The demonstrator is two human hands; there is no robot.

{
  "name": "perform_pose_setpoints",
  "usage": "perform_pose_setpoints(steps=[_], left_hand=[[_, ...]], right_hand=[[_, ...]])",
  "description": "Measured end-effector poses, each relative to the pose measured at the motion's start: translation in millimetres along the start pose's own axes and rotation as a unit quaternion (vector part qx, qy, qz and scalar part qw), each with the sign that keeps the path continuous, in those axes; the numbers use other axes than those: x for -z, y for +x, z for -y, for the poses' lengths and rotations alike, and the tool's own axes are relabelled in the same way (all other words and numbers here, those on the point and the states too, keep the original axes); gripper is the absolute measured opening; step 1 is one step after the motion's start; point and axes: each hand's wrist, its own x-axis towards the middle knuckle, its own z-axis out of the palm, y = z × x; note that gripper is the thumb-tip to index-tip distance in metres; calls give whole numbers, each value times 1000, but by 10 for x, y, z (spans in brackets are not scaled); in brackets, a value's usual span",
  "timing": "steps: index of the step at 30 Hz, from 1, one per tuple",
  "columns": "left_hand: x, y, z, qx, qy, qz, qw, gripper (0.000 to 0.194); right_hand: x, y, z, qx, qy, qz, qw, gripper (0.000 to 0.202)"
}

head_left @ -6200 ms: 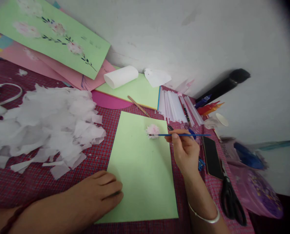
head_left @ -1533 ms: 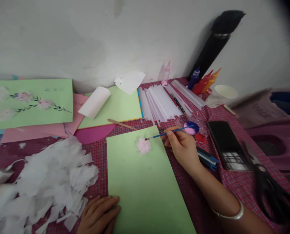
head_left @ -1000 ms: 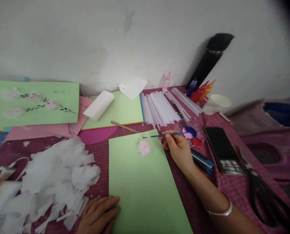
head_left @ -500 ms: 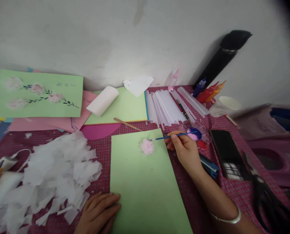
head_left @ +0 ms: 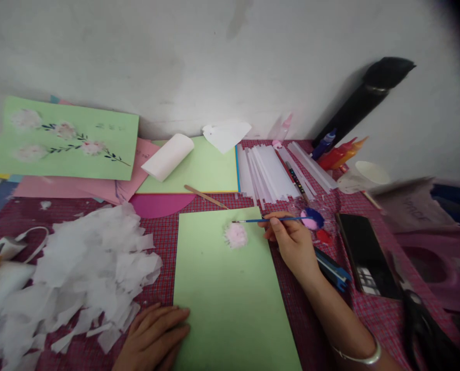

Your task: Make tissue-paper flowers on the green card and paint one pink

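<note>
A light green sheet [head_left: 233,304] lies in front of me, with a fluffy pale pink paper flower [head_left: 236,236] near its top edge. My right hand [head_left: 292,242] pinches a thin blue paintbrush [head_left: 249,221]. The brush tip is at the flower's upper edge; I cannot tell whether it touches. Small dark marks show along the flower's left side. My left hand [head_left: 156,335] rests flat at the sheet's lower left edge, fingers stretched out. Just beyond my right hand is a dish of pink and dark blue paint [head_left: 312,219].
Torn white tissue pieces [head_left: 86,263] heap up at the left. A green card with flowers [head_left: 67,139] leans at the back left. Paper strips [head_left: 268,172], paint bottles [head_left: 338,154] and a paper cup [head_left: 363,178] stand behind. At the right are a stapler [head_left: 332,270], phone [head_left: 367,255] and scissors [head_left: 419,319].
The brush tip has shifted slightly left and up along the flower's top. My left hand stays by the sheet's edge. The whole view has shifted a little.
</note>
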Motion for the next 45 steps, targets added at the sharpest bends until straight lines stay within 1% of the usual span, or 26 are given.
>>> perform_pose_setpoints(steps=[5,9,12,15,18,23,26,27,29,30,32,34,36,38,40,42,43,44,45], left_hand=[[0,-12,-3,8,-4,7,1000,23],[-8,-6,-9,-6,4,-11,1000,21],[-48,-42,-26,10,6,-8,1000,21],[-91,-76,-67,36,-6,-11,999,23],[-98,-65,-123,56,-29,-18,998,24],[-71,2,-202,67,-61,-19,996,21],[-60,58,-276,75,-78,-10,994,23],[-49,74,-309,79,-82,-1,994,22],[-4,88,-384,72,-94,24,993,16],[28,86,-420,52,-110,40,992,13],[99,62,-470,-11,-159,64,985,10],[145,22,-478,-60,-199,83,975,10],[142,-19,-451,-71,-217,99,969,9],[101,-46,-411,-64,-225,103,967,9],[56,-53,-382,-57,-234,100,965,11],[30,-42,-374,-49,-237,101,965,13],[26,-32,-377,-47,-235,106,965,14],[23,-21,-383,-44,-234,112,965,15],[18,-11,-392,-40,-232,118,965,17]], right_hand=[[3,-11,13,-8,2,4,1000,30],[20,6,8,-17,10,5,1000,30],[93,24,-7,-30,26,-17,999,28],[211,24,2,-30,47,-65,996,24],[314,2,85,-22,78,-97,992,20],[354,-134,344,-20,90,-75,993,19],[337,-378,466,-15,114,-79,990,19],[332,-503,487,-9,130,-92,987,19],[321,-818,497,9,166,-136,977,20],[314,-1001,491,18,179,-162,970,21],[297,-1385,475,35,188,-210,959,21],[279,-1743,471,48,167,-238,956,19],[264,-2035,485,45,138,-219,965,21],[250,-2253,512,34,116,-173,977,31],[238,-2405,535,21,106,-114,988,45],[241,-2490,531,1,107,-56,993,58],[257,-2503,510,-13,106,-44,993,60],[286,-2494,475,-29,98,-50,993,58],[332,-2462,425,-44,85,-75,993,52]])
